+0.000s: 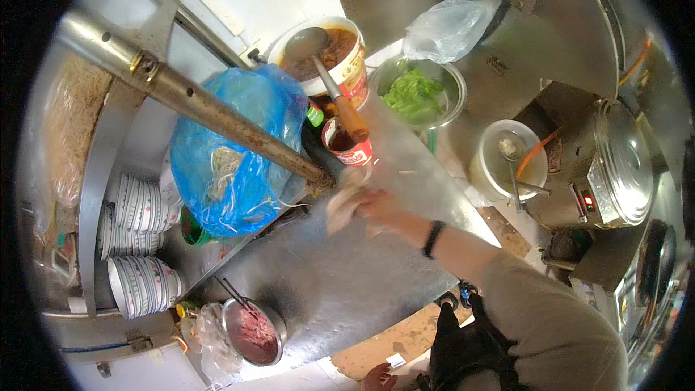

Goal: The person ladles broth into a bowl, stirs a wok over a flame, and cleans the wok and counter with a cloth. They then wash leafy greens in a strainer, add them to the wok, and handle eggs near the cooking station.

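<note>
My right hand [377, 209] stretches over the stainless steel worktop [347, 282], with a dark band on its wrist. It is shut on a pale cloth [343, 207], which is blurred and lies against the metal. At the bottom edge of the view, partly cut off, my left hand [379, 378] hangs beside the worktop, fingers loosely curled and a little apart, nothing seen in it. Just beyond the cloth stands a small red and white tub [347, 146] with dark sauce. A steel bowl [252, 331] of raw sliced meat with chopsticks stands at the worktop's near left.
A rusty metal pole [228, 125] crosses before a blue bag [233, 174] of sprouts. Behind are a sauce bucket [353, 65] with a wooden-handled ladle [347, 114] and a bowl of greens [412, 95]. Stacked bowls [144, 288] sit left; a lidded pot [624, 163] stands right.
</note>
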Action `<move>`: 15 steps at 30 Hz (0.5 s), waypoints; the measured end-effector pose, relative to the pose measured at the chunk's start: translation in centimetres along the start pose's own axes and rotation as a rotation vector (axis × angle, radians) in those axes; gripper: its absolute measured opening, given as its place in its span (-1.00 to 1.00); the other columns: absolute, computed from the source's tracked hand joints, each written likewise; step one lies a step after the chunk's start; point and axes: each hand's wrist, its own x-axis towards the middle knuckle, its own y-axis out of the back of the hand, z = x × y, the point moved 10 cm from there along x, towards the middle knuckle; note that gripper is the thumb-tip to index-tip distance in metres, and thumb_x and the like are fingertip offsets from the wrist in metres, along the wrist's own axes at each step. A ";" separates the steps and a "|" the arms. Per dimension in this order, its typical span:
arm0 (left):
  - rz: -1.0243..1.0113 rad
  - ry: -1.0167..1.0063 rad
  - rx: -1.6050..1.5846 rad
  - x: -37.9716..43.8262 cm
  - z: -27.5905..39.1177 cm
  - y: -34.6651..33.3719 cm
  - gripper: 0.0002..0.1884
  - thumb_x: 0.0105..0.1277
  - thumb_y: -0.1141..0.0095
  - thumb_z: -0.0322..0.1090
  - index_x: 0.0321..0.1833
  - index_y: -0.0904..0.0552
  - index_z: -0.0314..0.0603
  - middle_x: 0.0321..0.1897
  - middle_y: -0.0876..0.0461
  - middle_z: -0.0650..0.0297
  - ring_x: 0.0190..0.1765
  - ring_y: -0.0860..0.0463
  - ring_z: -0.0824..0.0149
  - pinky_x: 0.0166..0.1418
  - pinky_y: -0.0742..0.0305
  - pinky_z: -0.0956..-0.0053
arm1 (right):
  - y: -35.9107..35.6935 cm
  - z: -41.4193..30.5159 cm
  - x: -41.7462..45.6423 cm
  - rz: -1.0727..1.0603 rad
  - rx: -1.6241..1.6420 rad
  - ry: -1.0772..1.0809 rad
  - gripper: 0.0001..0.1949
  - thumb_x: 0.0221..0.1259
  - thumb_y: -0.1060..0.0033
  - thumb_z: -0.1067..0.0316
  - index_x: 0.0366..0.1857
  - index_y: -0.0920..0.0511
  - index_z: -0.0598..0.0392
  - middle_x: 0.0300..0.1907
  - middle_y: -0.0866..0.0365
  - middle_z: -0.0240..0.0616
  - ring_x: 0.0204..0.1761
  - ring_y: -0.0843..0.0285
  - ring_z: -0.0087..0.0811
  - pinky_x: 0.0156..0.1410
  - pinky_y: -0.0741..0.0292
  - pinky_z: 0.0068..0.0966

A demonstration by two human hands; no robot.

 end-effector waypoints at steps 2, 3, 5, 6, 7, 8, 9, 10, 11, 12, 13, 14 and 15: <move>0.087 -0.093 -0.013 -0.1 -0.5 1.1 -0.59 0.20 -0.30 -0.28 0.10 -0.58 -0.21 -0.06 -0.68 0.12 -0.05 -0.66 0.12 -0.12 -0.62 0.30 | 7.9 1.4 -6.1 0.228 0.587 -0.164 -0.65 0.24 -0.11 0.43 0.12 -0.49 0.05 0.08 -0.55 -0.28 -0.05 -0.57 -0.38 0.01 -0.55 -0.43; 0.135 -0.138 -0.014 0.2 -0.6 1.9 -0.60 0.21 -0.29 -0.30 0.10 -0.58 -0.23 -0.07 -0.68 0.14 -0.05 -0.66 0.15 -0.16 -0.63 0.33 | 11.3 3.7 -9.3 0.350 0.652 -0.292 -0.60 0.26 -0.12 0.42 0.20 -0.47 0.05 0.09 -0.54 -0.30 -0.11 -0.58 -0.43 -0.04 -0.55 -0.46; 0.100 -0.239 0.098 2.5 1.0 2.3 -0.51 0.19 -0.32 -0.25 0.17 -0.54 -0.26 0.07 -0.61 0.08 0.12 -0.58 0.08 0.02 -0.58 0.25 | 17.4 2.9 -15.9 0.240 -0.352 -0.354 -0.61 -0.02 -0.24 0.39 -0.01 -0.61 -0.05 0.14 -0.57 -0.19 0.04 -0.55 -0.20 0.10 -0.54 -0.33; 0.083 -0.292 0.153 4.1 3.1 2.5 -0.46 0.18 -0.33 -0.22 0.20 -0.52 -0.28 0.14 -0.57 0.05 0.20 -0.53 0.04 0.11 -0.56 0.20 | 19.4 -0.7 -19.3 0.249 -1.162 -0.011 -0.61 -0.18 -0.29 0.37 -0.11 -0.67 -0.12 0.13 -0.59 -0.13 0.13 -0.52 -0.08 0.19 -0.52 -0.27; 0.105 -0.088 -0.055 5.8 9.5 5.6 -0.60 0.13 -0.32 -0.20 0.00 -0.64 -0.21 -0.13 -0.67 -0.01 -0.10 -0.68 0.01 0.04 -0.56 0.14 | 22.3 2.0 -22.0 0.227 -1.107 -0.241 -0.84 -0.02 -0.36 0.45 -0.31 -0.72 0.04 0.11 -0.57 -0.18 0.17 -0.49 -0.28 0.17 -0.49 -0.48; 0.071 -0.157 -0.003 8.0 12.3 5.2 -0.59 0.16 -0.28 -0.20 0.06 -0.62 -0.19 -0.04 -0.64 -0.02 0.00 -0.63 0.00 0.12 -0.51 0.13 | 22.7 2.5 -22.8 0.264 -1.017 -0.130 -0.83 0.00 -0.36 0.47 -0.28 -0.72 0.02 0.05 -0.60 -0.19 0.14 -0.52 -0.28 0.12 -0.52 -0.47; 0.041 -0.224 0.060 9.8 14.8 4.9 -0.57 0.19 -0.24 -0.19 0.11 -0.61 -0.17 0.06 -0.61 -0.03 0.10 -0.59 -0.01 0.21 -0.46 0.13 | 22.1 0.0 -22.4 0.289 -0.922 -0.013 -0.81 0.02 -0.36 0.48 -0.25 -0.73 -0.01 -0.02 -0.62 -0.20 0.11 -0.54 -0.28 0.07 -0.55 -0.46; 0.102 -0.341 0.081 11.0 18.7 5.4 -0.51 0.18 -0.25 -0.25 0.20 -0.54 -0.17 0.16 -0.51 -0.08 0.20 -0.50 -0.06 0.27 -0.40 0.10 | 20.9 -2.9 -21.5 0.291 -0.832 0.108 -0.80 0.05 -0.35 0.50 -0.23 -0.73 -0.04 -0.08 -0.65 -0.22 0.08 -0.56 -0.28 0.02 -0.59 -0.45; 0.159 -0.453 0.105 12.0 22.4 5.8 -0.43 0.17 -0.27 -0.30 0.28 -0.48 -0.17 0.27 -0.42 -0.13 0.30 -0.41 -0.11 0.33 -0.34 0.07 | 17.1 -4.2 -18.5 0.058 -0.674 0.013 -0.64 0.08 -0.34 0.45 0.00 -0.67 -0.15 0.10 -0.59 -0.15 0.25 -0.46 -0.18 0.23 -0.52 -0.37; 0.242 -0.500 0.105 13.0 25.7 6.6 -0.39 0.17 -0.27 -0.29 0.32 -0.43 -0.17 0.33 -0.32 -0.15 0.35 -0.33 -0.15 0.36 -0.30 0.05 | 14.8 -6.9 -16.6 -0.016 -0.627 0.130 -0.62 0.09 -0.35 0.40 0.05 -0.63 -0.14 0.13 -0.57 -0.14 0.26 -0.44 -0.17 0.24 -0.50 -0.34; 0.334 -0.540 0.108 13.5 29.0 7.5 -0.34 0.17 -0.27 -0.29 0.37 -0.38 -0.16 0.39 -0.22 -0.18 0.40 -0.25 -0.18 0.39 -0.26 0.03 | 13.1 -9.8 -14.6 -0.070 -0.600 0.271 -0.59 0.10 -0.35 0.36 0.10 -0.59 -0.14 0.17 -0.54 -0.12 0.27 -0.43 -0.17 0.26 -0.48 -0.30; 0.420 -0.578 0.117 13.8 31.2 8.4 -0.30 0.18 -0.26 -0.28 0.41 -0.33 -0.16 0.44 -0.11 -0.20 0.45 -0.17 -0.22 0.42 -0.21 0.01 | 12.8 -11.2 -12.8 -0.072 -0.563 0.352 -0.55 0.11 -0.36 0.32 0.15 -0.56 -0.13 0.20 -0.51 -0.11 0.27 -0.41 -0.17 0.28 -0.47 -0.27; 0.392 -0.527 0.170 15.1 31.6 8.1 -0.27 0.17 -0.27 -0.28 0.43 -0.30 -0.17 0.46 -0.04 -0.21 0.46 -0.12 -0.24 0.44 -0.18 -0.01 | 14.0 -10.9 -11.1 -0.029 -0.518 0.353 -0.51 0.12 -0.37 0.27 0.20 -0.52 -0.13 0.24 -0.48 -0.10 0.28 -0.39 -0.16 0.30 -0.45 -0.23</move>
